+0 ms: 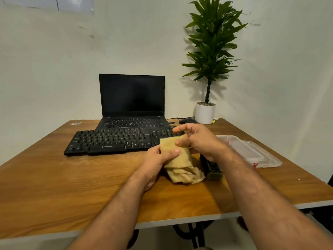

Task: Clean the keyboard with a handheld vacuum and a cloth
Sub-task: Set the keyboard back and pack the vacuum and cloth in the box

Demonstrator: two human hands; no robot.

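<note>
A black external keyboard [111, 141] lies on the wooden table [72, 177], in front of an open laptop. Just in front of its right end, both hands hold a folded tan cloth [180, 165]. My left hand [158, 159] grips the cloth from the left, thumb across its front. My right hand [196, 141] pinches the cloth's upper edge, with the index finger stretched out above it. A black handheld vacuum [211, 168] lies on the table under my right wrist, mostly hidden.
The black laptop [132, 105] with a dark screen stands behind the keyboard. A black mouse [187, 121] and a potted plant [205, 112] sit at the back right. A clear plastic container [252, 152] lies to the right of my hands.
</note>
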